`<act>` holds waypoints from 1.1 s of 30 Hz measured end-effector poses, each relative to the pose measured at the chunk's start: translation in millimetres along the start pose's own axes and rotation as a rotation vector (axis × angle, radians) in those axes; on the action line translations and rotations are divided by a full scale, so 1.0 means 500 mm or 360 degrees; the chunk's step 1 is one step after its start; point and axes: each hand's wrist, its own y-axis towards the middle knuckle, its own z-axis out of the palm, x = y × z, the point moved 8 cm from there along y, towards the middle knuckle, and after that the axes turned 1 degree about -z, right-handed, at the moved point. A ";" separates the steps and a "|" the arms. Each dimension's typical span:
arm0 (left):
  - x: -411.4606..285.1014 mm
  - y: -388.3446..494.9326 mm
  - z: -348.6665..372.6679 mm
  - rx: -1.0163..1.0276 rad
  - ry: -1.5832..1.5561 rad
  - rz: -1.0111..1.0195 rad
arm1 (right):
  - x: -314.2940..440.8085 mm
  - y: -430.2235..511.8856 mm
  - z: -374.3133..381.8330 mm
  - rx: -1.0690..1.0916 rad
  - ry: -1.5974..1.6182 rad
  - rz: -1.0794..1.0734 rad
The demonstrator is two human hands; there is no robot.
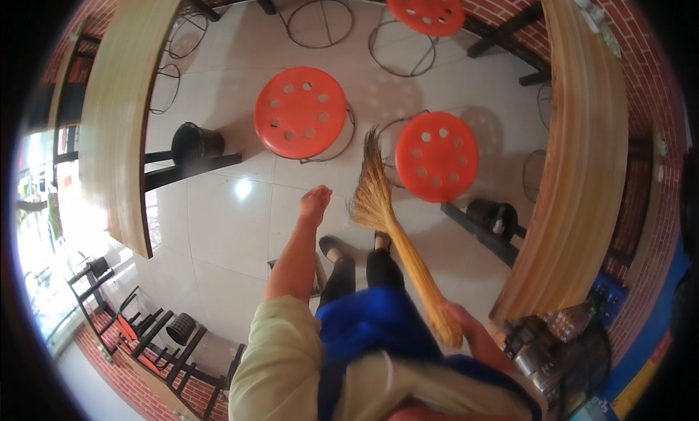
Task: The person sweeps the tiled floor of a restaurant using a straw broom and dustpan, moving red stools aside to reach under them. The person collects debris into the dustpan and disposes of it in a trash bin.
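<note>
My right hand [456,317] grips the thick bound end of a straw broom [409,246]. The broom slants up and left, and its frayed bristles [371,186] spread over the tiled floor beside a red round stool [437,156]. My left hand [315,202] is stretched forward above the floor with its fingers drawn together; whether anything is inside them is hidden. Under my left forearm, part of a flat-edged object [318,279] shows near my feet, mostly covered by the arm. A second red stool [300,112] with a holed seat stands ahead of the left hand.
Long wooden tables stand at left [117,109] and right [581,164]. Dark bins sit by their legs, one at left [196,143] and one at right [491,219]. More red stools [426,8] line the brick wall ahead. Upturned furniture [169,350] lies at lower left.
</note>
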 end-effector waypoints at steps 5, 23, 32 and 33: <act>0.014 0.001 -0.157 -0.0123 0.0021 -0.0114 | 0.133 0.101 0.134 0.0138 0.0031 -0.0167; -0.068 0.120 -0.202 -0.0320 -0.2015 -0.0190 | 0.867 0.575 0.352 -0.0729 -0.2177 -0.0836; -0.084 -0.387 -0.380 -0.0768 -0.1842 -0.0364 | 0.539 0.595 0.261 -0.0860 -0.3042 -0.0066; -0.093 -0.430 -0.397 -0.0824 -0.1861 -0.0307 | 0.496 0.574 0.247 -0.0837 -0.3118 0.0080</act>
